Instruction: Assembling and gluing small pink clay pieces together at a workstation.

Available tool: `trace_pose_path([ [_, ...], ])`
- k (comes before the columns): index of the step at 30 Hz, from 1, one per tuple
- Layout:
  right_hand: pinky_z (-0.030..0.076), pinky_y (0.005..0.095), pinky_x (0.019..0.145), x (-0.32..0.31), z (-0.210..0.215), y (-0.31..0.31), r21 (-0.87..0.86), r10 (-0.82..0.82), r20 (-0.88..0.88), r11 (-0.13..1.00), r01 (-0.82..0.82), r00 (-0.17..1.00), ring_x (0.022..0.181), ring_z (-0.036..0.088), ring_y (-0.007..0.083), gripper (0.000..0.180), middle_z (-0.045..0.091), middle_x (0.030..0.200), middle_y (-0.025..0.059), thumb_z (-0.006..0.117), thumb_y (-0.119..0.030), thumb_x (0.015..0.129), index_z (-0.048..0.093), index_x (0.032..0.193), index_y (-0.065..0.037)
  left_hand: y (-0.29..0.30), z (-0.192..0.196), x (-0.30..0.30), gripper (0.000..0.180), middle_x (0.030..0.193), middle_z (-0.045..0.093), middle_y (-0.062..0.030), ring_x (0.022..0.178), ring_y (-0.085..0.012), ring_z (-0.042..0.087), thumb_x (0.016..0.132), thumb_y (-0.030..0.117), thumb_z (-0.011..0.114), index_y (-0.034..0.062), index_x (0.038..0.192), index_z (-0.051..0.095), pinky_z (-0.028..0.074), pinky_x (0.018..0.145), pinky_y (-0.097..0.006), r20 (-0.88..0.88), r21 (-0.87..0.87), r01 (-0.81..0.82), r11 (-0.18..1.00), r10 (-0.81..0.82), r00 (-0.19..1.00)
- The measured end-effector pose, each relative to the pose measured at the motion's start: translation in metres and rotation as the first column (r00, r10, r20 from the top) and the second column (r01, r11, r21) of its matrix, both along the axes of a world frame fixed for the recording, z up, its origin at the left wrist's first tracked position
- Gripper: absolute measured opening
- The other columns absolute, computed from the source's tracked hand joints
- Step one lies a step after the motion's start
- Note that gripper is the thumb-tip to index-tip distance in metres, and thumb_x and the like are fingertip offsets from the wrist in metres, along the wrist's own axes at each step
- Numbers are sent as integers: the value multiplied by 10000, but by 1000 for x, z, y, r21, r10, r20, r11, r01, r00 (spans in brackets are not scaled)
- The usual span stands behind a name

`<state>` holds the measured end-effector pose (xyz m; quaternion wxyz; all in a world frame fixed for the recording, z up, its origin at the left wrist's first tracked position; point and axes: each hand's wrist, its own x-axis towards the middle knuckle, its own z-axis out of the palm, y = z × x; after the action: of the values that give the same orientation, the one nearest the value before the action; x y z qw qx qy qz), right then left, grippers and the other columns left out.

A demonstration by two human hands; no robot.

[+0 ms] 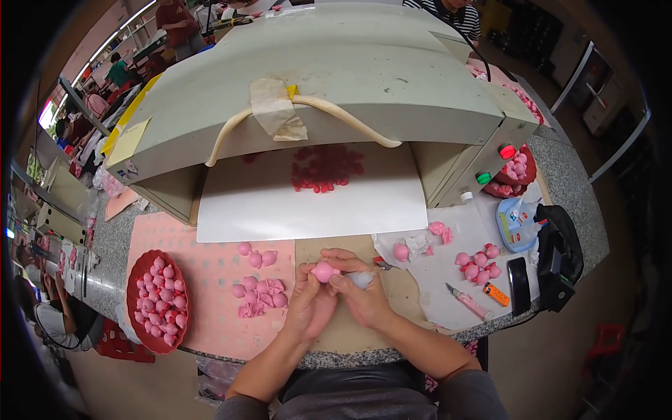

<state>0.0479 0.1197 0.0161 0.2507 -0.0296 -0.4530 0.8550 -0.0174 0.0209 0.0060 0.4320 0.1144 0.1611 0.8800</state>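
Note:
Between my two hands sits a small glossy pink round piece [324, 271] with a little nub at its side. My left hand [310, 302] pinches it from the left, and my right hand [364, 299] closes on it from the right. Something pale and whitish [360, 279] also shows in my right hand; its kind is unclear. Both hands are above a brown sheet [357, 329] on the table. To their left, several pink pieces [261, 285] lie beside crumpled pink cloth [252, 308]. More pink pieces with red parts [479, 266] are grouped to the right.
A grey metal box [322, 70] with an open front stands ahead, red pieces [325, 168] inside it. At left is a red basin [183, 329] of pink pieces. On the right are a tube [469, 301], an orange lighter [496, 294], and a blue-and-white container [516, 224]. Other people sit farther off.

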Motion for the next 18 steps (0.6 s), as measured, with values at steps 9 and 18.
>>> trace_pose_path([
  [9, 408, 296, 909, 2, 16, 2, 372, -133, 95, 924, 88, 987, 1093, 490, 174, 252, 504, 1211, 101, 647, -27, 790, 599, 1038, -22, -2, 2, -1, 120, 1118, 556, -32, 1063, -169, 511, 906, 171, 541, 179, 1021, 574, 383, 961, -357, -95, -87, -32, 996, 24, 995],
  [18, 367, 318, 965, 4, 16, 4, 372, -126, 97, 925, 81, 987, 1139, 467, 197, 250, 513, 1186, 97, 653, -44, 789, 608, 1034, -28, -1, 1, 2, 153, 1075, 573, -56, 1026, -200, 534, 896, 178, 551, 186, 1048, 573, 433, 926, -362, -91, -113, -72, 991, 62, 994],
])
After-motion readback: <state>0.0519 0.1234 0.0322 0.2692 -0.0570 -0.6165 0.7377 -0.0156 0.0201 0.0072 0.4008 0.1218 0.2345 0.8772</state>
